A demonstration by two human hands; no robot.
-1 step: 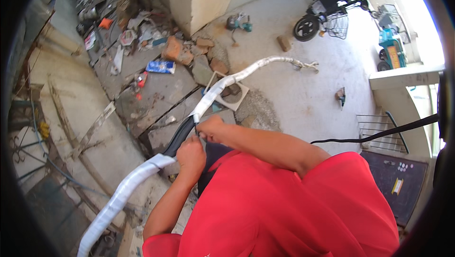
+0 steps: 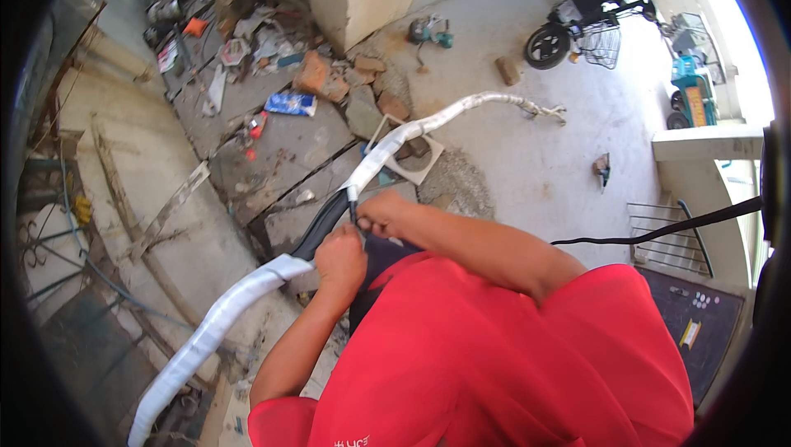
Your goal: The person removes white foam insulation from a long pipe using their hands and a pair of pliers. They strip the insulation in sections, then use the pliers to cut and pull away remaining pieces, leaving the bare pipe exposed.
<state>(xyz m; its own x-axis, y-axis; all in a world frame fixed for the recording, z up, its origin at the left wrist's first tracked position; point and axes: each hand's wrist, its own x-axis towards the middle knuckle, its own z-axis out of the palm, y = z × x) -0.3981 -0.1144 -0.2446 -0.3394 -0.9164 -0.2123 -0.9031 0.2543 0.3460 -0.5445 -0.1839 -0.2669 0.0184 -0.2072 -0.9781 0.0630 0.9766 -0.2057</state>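
Note:
A long pipe bundle, wrapped in white tape, runs from the lower left to the upper middle, its bare end bending to the right. Between two taped stretches its black foam-covered section is exposed. Beside that section my left hand is closed in a fist, just below the upper wrap's end. My right hand is closed too, a little above and to the right. A thin black cable comes out from the wrap and runs down into the fingers of both hands; the grip itself is partly hidden.
Broken bricks, slabs and litter cover the ground at upper left, with a blue packet. A white square frame lies under the bundle. Farther off are a power tool, an electric bike and a metal rack.
The whole view has shifted slightly, with the scene moving right and up. Both hands remain closed at the black cable, the right one a touch farther from the left.

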